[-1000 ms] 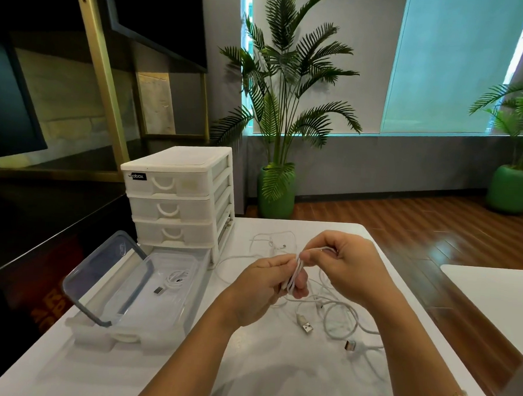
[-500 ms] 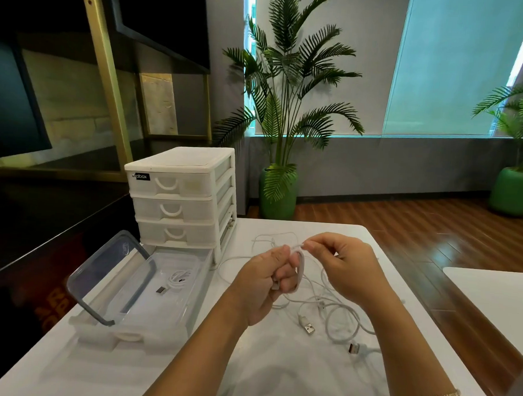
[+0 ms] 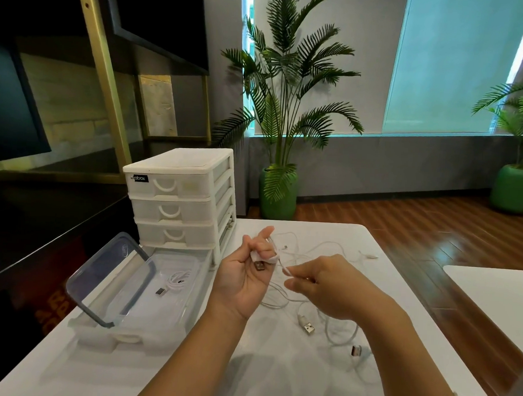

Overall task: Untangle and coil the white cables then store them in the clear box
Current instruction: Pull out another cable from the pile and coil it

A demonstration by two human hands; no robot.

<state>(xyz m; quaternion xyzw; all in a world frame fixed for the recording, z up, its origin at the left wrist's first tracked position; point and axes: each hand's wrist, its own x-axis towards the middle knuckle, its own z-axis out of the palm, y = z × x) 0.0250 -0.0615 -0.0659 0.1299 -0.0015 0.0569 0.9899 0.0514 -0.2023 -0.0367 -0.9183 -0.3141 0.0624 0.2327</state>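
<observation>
My left hand (image 3: 244,275) is raised above the white table, palm up, with a white cable (image 3: 263,260) wound around two fingers and its USB plug resting on the palm. My right hand (image 3: 325,286) pinches the same cable's free strand just to the right. A tangle of white cables (image 3: 323,316) with USB plugs lies on the table under and beyond my hands. The clear box (image 3: 138,327) stands open at the left, holding one coiled white cable (image 3: 175,282). Its lid (image 3: 110,277) leans up on the left side.
A white three-drawer organizer (image 3: 178,199) stands behind the clear box. The white table (image 3: 159,380) drops off at its left, far and right edges. A second white table (image 3: 498,289) is at the right. Potted palms stand on the wooden floor beyond.
My hands have moved apart. The left hand turned palm up with the cable wrapped on its fingers, and the right hand slid right and down along the strand.
</observation>
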